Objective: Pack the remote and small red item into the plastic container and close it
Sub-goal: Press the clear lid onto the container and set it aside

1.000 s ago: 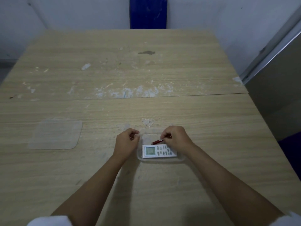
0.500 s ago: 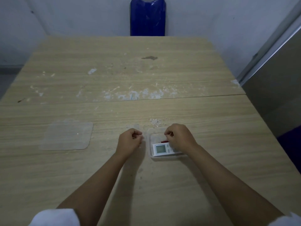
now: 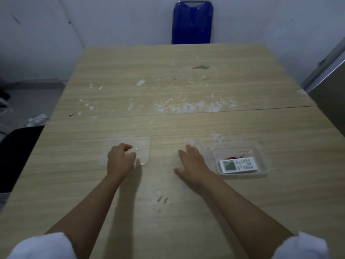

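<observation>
The clear plastic container [image 3: 262,153] sits uncovered on the wooden table [image 3: 186,81], to the right of my hands. Inside it lies a white remote [image 3: 239,164], screen to the left, with the small red item [image 3: 234,157] just behind it. The clear flat lid [image 3: 144,146] lies on the table to the left. My left hand [image 3: 120,159] rests on the lid's near part with fingers curled, not pinching an edge. My right hand [image 3: 193,163] lies flat on the table with fingers spread, just left of the container, holding nothing.
A blue chair back [image 3: 193,23] stands at the table's far edge. A black seat [image 3: 16,152] is off the left edge and a grey cabinet [image 3: 332,90] is at the right. White scuffs mark the table's middle seam.
My right hand let go of the red item, which now lies in the container, and moved left. My left hand went left onto the lid. The view swung left.
</observation>
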`<state>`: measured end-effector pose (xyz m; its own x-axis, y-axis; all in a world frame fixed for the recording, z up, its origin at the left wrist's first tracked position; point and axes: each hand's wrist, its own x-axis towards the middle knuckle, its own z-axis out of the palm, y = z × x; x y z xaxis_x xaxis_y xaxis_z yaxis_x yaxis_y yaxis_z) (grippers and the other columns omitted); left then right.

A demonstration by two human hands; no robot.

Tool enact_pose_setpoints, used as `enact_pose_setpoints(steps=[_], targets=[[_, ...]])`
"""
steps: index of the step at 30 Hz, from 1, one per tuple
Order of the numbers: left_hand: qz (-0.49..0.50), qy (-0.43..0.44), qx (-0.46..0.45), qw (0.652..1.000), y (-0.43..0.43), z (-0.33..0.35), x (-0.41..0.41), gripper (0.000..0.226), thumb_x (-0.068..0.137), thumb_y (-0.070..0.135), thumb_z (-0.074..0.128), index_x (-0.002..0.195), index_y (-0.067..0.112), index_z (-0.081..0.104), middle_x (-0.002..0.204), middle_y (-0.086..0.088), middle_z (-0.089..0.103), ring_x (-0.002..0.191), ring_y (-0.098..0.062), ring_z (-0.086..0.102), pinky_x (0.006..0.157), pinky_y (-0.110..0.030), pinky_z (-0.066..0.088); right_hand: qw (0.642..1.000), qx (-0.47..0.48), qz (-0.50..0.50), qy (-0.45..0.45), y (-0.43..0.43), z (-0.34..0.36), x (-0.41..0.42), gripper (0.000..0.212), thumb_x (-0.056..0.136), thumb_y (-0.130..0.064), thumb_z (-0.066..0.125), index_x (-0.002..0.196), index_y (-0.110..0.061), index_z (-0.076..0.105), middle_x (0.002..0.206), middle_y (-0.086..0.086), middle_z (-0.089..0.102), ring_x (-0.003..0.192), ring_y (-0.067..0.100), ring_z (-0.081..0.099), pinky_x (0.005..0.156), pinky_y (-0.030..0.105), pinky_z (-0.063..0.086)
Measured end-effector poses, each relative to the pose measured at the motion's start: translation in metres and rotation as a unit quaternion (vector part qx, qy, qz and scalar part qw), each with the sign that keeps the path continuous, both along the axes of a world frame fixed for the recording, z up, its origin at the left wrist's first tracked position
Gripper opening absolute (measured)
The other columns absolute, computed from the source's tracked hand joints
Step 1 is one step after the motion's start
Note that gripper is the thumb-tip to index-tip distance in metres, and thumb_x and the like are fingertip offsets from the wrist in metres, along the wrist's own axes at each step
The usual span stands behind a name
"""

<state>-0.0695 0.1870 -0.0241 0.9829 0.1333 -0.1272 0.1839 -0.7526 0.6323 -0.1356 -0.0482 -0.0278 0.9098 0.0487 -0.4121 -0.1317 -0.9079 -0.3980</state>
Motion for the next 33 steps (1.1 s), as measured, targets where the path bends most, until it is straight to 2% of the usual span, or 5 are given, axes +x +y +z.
enact_pose_setpoints(steps=[16, 20, 26, 29, 33], targets=[[0.027, 0.063, 0.143, 0.987, 0.062, -0.020, 0.026, 0.083, 0.066, 0.042, 0.078, 0.130, 0.001, 0.044, 0.132, -0.026, 0.049, 0.123, -0.044, 0.042, 0.100, -0.052, 0.041, 0.999, -0.038, -0.011, 0.020, 0.006, -0.028, -0.001, 0.089, 0.084, -0.060, 0.048, 0.150, -0.026, -0.001, 0.157, 0.010, -0.026, 0.143, 0.030, -0.027, 0.119, 0.052, -0.009], [0.093, 0.082, 0.040, 0.991, 0.060, -0.017, 0.026, 0.087, 0.059, 0.033, 0.086, 0.129, 0.000, 0.047, 0.129, -0.027, 0.054, 0.120, -0.042, 0.051, 0.099, -0.046, 0.044, 0.999, -0.026, -0.022, 0.023, 0.008, -0.024, 0.001, 0.088, 0.083, -0.057, 0.051, 0.150, -0.027, 0.003, 0.158, 0.010, -0.023, 0.145, 0.031, -0.024, 0.119, 0.051, -0.008], [0.119, 0.036, -0.141, 0.982, 0.033, -0.008, 0.016, 0.033, 0.082, 0.016, 0.066, 0.113, 0.004, 0.064, 0.106, -0.019, 0.069, 0.095, -0.032, 0.065, 0.084, -0.035, 0.049, 0.993, 0.066, -0.098, -0.027, 0.006, -0.008, 0.001, 0.070, 0.088, -0.045, 0.050, 0.146, -0.017, 0.022, 0.159, 0.012, 0.015, 0.147, 0.030, 0.012, 0.120, 0.046, 0.016], [0.121, 0.012, -0.286, 0.951, 0.009, 0.005, 0.013, 0.026, 0.088, 0.009, 0.057, 0.114, 0.007, 0.063, 0.092, -0.014, 0.064, 0.065, -0.014, 0.059, 0.059, -0.019, 0.052, 0.965, 0.150, -0.191, -0.098, 0.004, 0.006, 0.004, 0.050, 0.091, -0.037, 0.050, 0.136, -0.015, 0.042, 0.135, 0.014, 0.054, 0.122, 0.028, 0.051, 0.100, 0.036, 0.043], [0.060, -0.021, -0.362, 0.930, -0.031, 0.034, 0.006, 0.019, 0.088, 0.005, 0.055, 0.102, 0.016, 0.061, 0.075, -0.001, 0.056, 0.060, -0.010, 0.053, 0.053, -0.014, 0.051, 0.911, 0.240, -0.304, -0.144, -0.008, 0.034, 0.019, 0.039, 0.094, -0.034, 0.046, 0.125, -0.013, 0.053, 0.107, 0.012, 0.065, 0.093, 0.027, 0.061, 0.081, 0.036, 0.049]])
